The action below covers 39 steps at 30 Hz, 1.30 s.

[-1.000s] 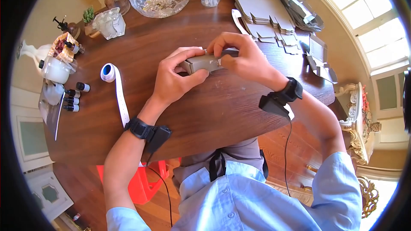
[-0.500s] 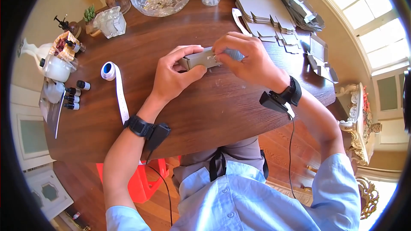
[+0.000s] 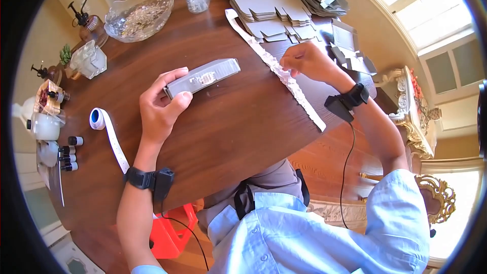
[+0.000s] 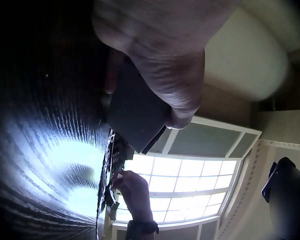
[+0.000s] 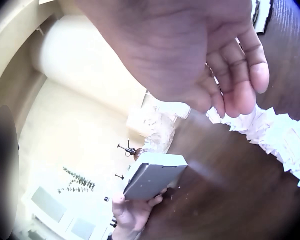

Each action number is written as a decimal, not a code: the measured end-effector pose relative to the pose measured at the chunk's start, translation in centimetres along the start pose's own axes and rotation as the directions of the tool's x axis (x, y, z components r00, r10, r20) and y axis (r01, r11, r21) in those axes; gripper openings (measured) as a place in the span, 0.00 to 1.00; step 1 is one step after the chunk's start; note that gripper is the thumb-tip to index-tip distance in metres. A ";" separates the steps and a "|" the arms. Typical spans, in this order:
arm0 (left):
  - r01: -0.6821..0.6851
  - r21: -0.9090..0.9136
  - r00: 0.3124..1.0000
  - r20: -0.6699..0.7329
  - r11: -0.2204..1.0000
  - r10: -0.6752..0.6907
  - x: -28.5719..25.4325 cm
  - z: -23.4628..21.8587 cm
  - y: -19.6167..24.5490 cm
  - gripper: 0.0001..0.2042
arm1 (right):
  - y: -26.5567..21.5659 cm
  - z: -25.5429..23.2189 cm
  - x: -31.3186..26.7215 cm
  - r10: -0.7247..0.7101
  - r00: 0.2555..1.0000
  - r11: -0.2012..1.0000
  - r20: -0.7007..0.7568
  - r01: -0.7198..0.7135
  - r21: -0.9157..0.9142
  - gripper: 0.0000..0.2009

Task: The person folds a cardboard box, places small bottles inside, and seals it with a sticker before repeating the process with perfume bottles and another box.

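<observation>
My left hand [image 3: 161, 109] grips one end of a long grey box [image 3: 203, 77] between thumb and fingers. A rough whitish patch marks the box's near side. To its right, my right hand [image 3: 317, 66] is over a long white strip [image 3: 299, 99] covered with crumpled white pieces. In the right wrist view the right hand's fingers [image 5: 240, 95] are loosely bent and nothing shows in them; the strip [image 5: 285, 142] lies beyond their tips. The left wrist view has the box [image 4: 137, 107] dark under the left hand [image 4: 155, 55].
Flat grey cartons [image 3: 264, 0] are stacked at the back right, near a folded open box [image 3: 347, 38]. A white roll [image 3: 96, 118] with its tail out lies left. Behind stand a glass bowl [image 3: 114, 25] and a plastic cup [image 3: 197, 2]. Small bottles [image 3: 68, 158] line the left edge.
My right hand has come off the box and moved right, over the white strip. The left hand has drawn the box left, and its patched side now shows. The head view has shifted.
</observation>
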State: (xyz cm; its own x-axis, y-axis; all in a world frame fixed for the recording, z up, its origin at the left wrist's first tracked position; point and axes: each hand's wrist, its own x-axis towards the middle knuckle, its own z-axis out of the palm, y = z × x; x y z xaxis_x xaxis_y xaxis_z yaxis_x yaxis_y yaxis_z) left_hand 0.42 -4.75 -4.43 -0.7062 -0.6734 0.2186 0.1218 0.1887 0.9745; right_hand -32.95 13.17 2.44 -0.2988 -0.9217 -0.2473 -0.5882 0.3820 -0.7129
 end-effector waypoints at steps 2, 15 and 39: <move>-0.003 0.005 1.000 0.002 1.000 0.003 0.0 0.0 0.0 0.22 | 1.2 0.2 0.5 0.043 0.999 0.999 0.026 -0.042 -0.030 0.07; -0.011 0.036 1.000 0.006 0.999 0.010 0.0 -0.2 -0.4 0.25 | 1.0 -0.3 2.2 0.077 0.989 0.992 0.123 -0.063 -0.113 0.12; 0.023 -0.061 1.000 0.007 0.998 -0.022 -0.1 -0.1 0.2 0.23 | -1.0 -0.6 4.3 0.220 0.936 0.865 0.275 -0.057 -0.499 0.18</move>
State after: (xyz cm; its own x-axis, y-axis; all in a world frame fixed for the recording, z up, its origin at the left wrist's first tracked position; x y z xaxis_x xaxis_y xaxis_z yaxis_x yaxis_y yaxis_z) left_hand 0.54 -4.73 -4.27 -0.7136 -0.6724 0.1964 0.1478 0.1296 0.9805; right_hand -34.16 8.84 2.48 -0.2029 -0.7971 -0.5687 -0.8667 0.4165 -0.2746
